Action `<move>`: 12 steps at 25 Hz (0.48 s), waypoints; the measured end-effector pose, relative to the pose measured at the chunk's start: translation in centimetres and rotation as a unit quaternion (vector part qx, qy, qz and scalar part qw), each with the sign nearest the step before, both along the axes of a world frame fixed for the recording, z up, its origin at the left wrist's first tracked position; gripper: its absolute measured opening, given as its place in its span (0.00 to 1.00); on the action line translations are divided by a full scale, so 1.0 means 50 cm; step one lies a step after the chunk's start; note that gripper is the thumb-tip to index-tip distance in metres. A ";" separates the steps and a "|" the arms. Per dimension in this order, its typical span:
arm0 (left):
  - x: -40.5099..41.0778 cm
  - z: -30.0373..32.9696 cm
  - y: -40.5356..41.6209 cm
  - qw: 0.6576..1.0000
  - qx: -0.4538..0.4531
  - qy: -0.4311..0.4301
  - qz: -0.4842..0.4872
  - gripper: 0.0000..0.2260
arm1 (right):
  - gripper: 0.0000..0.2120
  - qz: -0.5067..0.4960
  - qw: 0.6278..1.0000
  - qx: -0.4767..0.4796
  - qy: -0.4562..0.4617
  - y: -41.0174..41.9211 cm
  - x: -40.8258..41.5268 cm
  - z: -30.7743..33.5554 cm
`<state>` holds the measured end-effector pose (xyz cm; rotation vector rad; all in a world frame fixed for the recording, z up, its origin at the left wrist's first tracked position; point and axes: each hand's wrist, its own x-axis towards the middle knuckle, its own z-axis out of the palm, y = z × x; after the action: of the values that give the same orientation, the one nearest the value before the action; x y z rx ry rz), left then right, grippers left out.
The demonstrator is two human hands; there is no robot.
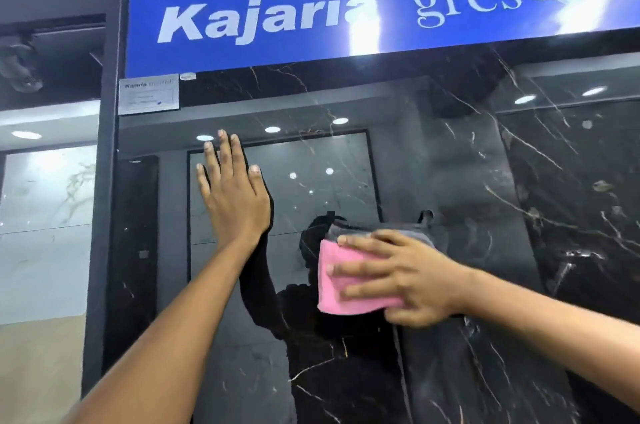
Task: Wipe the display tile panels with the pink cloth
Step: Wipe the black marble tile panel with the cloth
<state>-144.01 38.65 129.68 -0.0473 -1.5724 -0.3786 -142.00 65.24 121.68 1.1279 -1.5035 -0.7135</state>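
Observation:
A glossy black marble-look tile panel [467, 181] with thin white veins fills the middle and right of the view. My right hand [405, 274] lies flat with spread fingers on the folded pink cloth [337, 288] and presses it against the panel. A grey layer of the cloth [346, 229] shows above the fingers. My left hand [232, 191] rests flat on the panel higher up and to the left, fingers straight and pointing up, holding nothing.
A blue Kajaria sign [311, 15] runs across the top. A small white label [149, 94] is stuck at the panel's upper left corner. A dark frame post [104, 215] borders the panel on the left, with a pale tile panel [45, 233] beyond it.

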 end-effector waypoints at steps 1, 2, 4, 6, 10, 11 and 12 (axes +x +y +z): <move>0.000 0.000 0.001 1.000 -0.004 0.001 -0.002 0.25 | 0.29 0.004 0.999 0.011 0.030 0.019 -0.001 0.037; 0.000 0.001 -0.001 1.000 -0.008 0.003 -0.003 0.25 | 0.29 0.005 0.996 -0.067 0.050 0.039 -0.007 0.093; -0.003 0.003 -0.003 1.000 -0.007 0.006 -0.005 0.25 | 0.31 0.001 0.936 -0.350 0.047 0.082 0.002 0.231; -0.005 0.002 -0.001 1.000 -0.007 0.006 -0.004 0.25 | 0.35 0.000 0.863 -0.505 0.010 0.083 0.019 0.295; -0.004 0.006 -0.002 1.000 -0.012 0.010 -0.002 0.25 | 0.30 0.043 0.971 -0.233 0.031 -0.040 -0.004 0.052; -0.004 0.005 -0.003 1.000 -0.012 0.012 -0.004 0.25 | 0.29 0.005 0.996 -0.084 0.010 -0.057 0.002 -0.025; -0.004 0.002 -0.003 1.000 -0.013 0.010 -0.006 0.25 | 0.28 -0.039 0.999 0.034 0.005 -0.056 0.008 -0.063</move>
<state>-144.19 38.51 129.80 -0.0803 -1.5588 -0.3657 -141.59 62.43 118.55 1.1201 -1.5321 -0.8288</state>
